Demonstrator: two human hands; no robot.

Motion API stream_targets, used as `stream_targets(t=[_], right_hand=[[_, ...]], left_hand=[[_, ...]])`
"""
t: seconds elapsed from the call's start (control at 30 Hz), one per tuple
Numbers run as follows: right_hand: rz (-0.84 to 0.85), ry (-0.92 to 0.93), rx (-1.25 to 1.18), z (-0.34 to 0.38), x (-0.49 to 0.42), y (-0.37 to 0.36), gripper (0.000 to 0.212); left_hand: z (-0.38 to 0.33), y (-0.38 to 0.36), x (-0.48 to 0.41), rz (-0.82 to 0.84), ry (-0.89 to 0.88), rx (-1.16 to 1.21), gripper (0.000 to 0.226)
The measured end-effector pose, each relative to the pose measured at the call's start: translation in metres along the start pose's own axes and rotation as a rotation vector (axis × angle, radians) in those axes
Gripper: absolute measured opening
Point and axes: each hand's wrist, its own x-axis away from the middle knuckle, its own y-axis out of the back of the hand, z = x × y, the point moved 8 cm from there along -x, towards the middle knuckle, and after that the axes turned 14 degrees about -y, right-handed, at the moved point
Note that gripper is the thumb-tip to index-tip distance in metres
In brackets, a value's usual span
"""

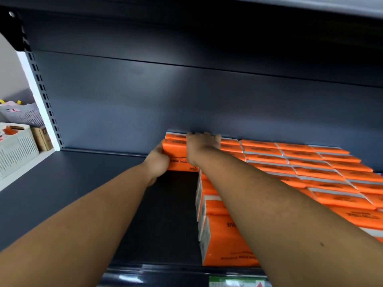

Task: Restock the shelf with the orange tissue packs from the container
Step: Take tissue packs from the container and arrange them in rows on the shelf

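Your left hand (pixel 158 162) clamps the outer end of the orange tissue packs (pixel 178 155) while your right hand (pixel 202 145) hooks over their top, apparently to square them against the shelf (pixel 83 183) back, flush beside the stocked rows (pixel 310 162).

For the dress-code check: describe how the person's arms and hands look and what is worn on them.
The left forearm and right forearm are bare to the picture's edge; no sleeve shows. The left hand and right hand wear no gloves. No watch, bracelet or ring is visible on the wrists or the fingers that show.
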Motion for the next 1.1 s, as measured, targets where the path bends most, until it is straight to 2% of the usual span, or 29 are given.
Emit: stream_targets(t=[0.17,0.27,0.33,0.43,0.6,0.67,0.77,1.0,1.1], right_hand=[[0.058,-0.047,-0.273,-0.011,0.002,0.008,0.061],[0.023,-0.047,-0.325,-0.025,0.010,0.016,0.058],[0.019,-0.054,-0.336,-0.036,0.018,0.020,0.053],[0.015,-0.049,-0.320,-0.053,0.037,0.031,0.049],[-0.002,-0.027,-0.205,-0.078,0.083,0.052,0.056],[-0.009,-0.019,-0.173,-0.088,0.105,0.062,0.058],[0.006,-0.007,-0.147,-0.100,0.137,0.068,0.063],[0.065,0.048,-0.154,-0.127,0.222,0.063,0.064],[0.052,0.042,-0.179,-0.143,0.248,0.062,0.070]], left_hand=[[-0.006,0.016,0.005,-0.117,0.026,-0.156,0.055],[-0.018,0.022,0.014,-0.106,0.035,-0.224,0.076],[-0.030,0.027,0.021,-0.060,0.007,-0.345,0.080],[-0.053,0.030,0.035,0.056,-0.057,-0.553,0.074],[-0.096,0.021,0.076,0.255,-0.150,-0.757,0.065],[-0.110,0.014,0.098,0.323,-0.182,-0.826,0.071],[-0.126,0.004,0.128,0.369,-0.217,-0.905,0.080],[-0.146,-0.044,0.223,0.442,-0.337,-1.074,0.069],[-0.146,-0.056,0.253,0.408,-0.388,-1.096,0.067]])
